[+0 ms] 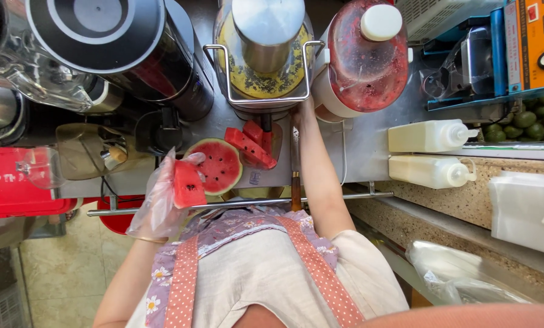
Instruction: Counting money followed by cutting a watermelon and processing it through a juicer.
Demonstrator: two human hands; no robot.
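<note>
Left hand (pixel 163 200), in a loose clear plastic glove, fingers closed around a peeled chunk of red watermelon (pixel 188 185), held above the surface's near edge at 7 o'clock from the halved watermelon (pixel 216 165). The half lies cut face up on the steel surface (pixel 369 143); cut wedges (pixel 251 144) lie just beside it at 2 o'clock.

Right hand (pixel 302 112) reaches to 12 o'clock, at the wire handle of the juicer (pixel 265 51); fingers hidden, cannot tell if open or closed.

A knife (pixel 295 173) lies along the forearm, brown handle toward the body.

Risks, as judged:
- Wet flesh plus slack glove: the chunk could slip and drop past the rail (pixel 235 205) to the floor.
- Forearm passes just beside the blade; drawing the arm back could brush it or knock the knife off.
- Attention is split between two hands well apart; the held chunk is unsupported.
</note>
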